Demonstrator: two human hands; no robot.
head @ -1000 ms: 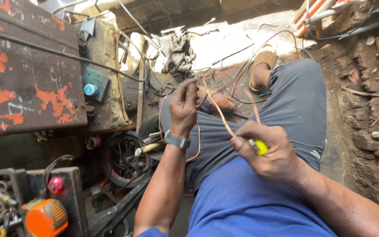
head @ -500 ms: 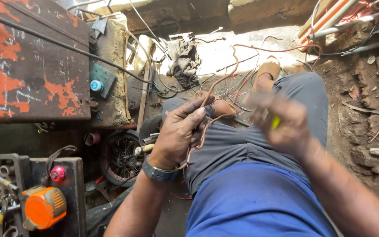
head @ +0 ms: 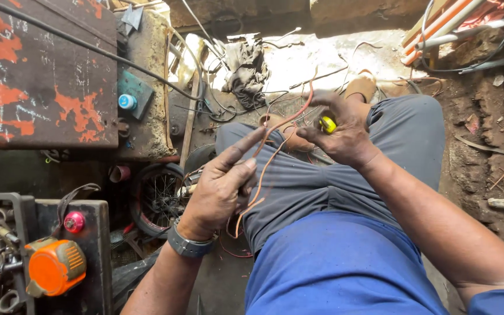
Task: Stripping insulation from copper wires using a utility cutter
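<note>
Orange-brown insulated wire [head: 275, 146] runs in thin strands between both hands, above the person's grey trousers [head: 333, 175]. Left hand [head: 223, 186], with a grey wristwatch [head: 189, 245], pinches the strands, index finger stretched out. Right hand [head: 342, 131] is closed on the wire's upper end and a small yellow tool [head: 327, 123]. Rusty red metal panel [head: 36, 76] stands at left.
</note>
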